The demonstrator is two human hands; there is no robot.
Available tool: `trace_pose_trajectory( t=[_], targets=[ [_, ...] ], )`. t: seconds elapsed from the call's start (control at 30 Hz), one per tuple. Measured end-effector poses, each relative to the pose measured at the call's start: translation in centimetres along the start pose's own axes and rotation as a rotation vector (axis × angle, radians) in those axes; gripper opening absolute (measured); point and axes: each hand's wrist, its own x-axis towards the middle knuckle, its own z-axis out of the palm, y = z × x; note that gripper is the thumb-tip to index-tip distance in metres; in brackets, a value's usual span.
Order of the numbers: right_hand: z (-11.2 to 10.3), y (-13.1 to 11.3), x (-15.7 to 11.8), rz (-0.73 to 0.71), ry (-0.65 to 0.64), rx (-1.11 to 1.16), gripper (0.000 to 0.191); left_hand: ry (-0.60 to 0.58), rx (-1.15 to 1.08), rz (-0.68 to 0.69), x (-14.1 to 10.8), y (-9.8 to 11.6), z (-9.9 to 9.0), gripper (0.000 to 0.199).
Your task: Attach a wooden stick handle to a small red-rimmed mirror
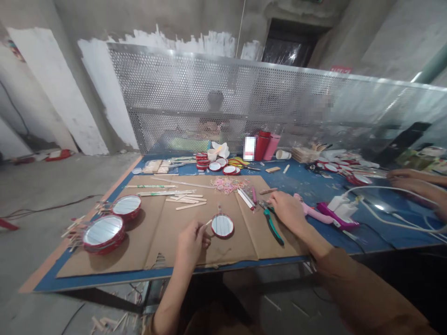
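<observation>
My left hand [190, 244] pinches a thin wooden stick whose tip points at a small round red-rimmed disc [222, 225] with pale strips across its face. The disc lies on a flattened cardboard sheet [115, 246], just right of the stick, and I cannot tell whether they touch. My right hand [288, 208] rests on the cardboard with nothing visible in it, close to green-handled pliers [272, 227]. A pink hot glue gun [312, 209] lies just beyond it. Two larger red-rimmed discs [104, 234] sit at the sheet's left side.
Wooden craft sticks [185, 202] and pink rubber bands [225, 184] lie on the cardboard. A blue table carries more red discs and red and pink cups [261, 145]. White cables cross its right side. Another person's hand [415, 184] is at the right edge.
</observation>
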Motion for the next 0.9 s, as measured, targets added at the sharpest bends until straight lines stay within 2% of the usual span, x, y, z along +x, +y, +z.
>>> trace_pose_trajectory(
  t=[0.1,0.2,0.43,0.57,0.77,0.9],
  targets=[
    [0.3,2.5,-1.3,0.029,0.017,-0.042,0.03,-0.004,0.011,0.006,0.0,-0.1,-0.1,0.027],
    [0.6,3.5,-2.2,0.014,0.001,-0.057,0.03,0.001,0.006,0.007,-0.1,0.0,-0.1,0.028],
    [0.4,2.3,-1.8,-0.048,0.025,0.009,0.029,0.012,-0.016,0.003,-0.1,0.1,0.1,0.026],
    [0.1,2.1,-1.5,-0.067,-0.008,0.061,0.03,0.013,-0.012,-0.005,-0.1,0.3,0.1,0.023],
    [0.7,2.6,-2.0,-0.033,-0.057,-0.146,0.026,0.022,-0.022,-0.03,-0.1,0.2,0.3,0.02],
    [0.9,3.0,-2.1,-0.024,-0.102,-0.149,0.028,0.015,-0.041,-0.04,0.0,0.1,0.3,0.019]
  ],
)
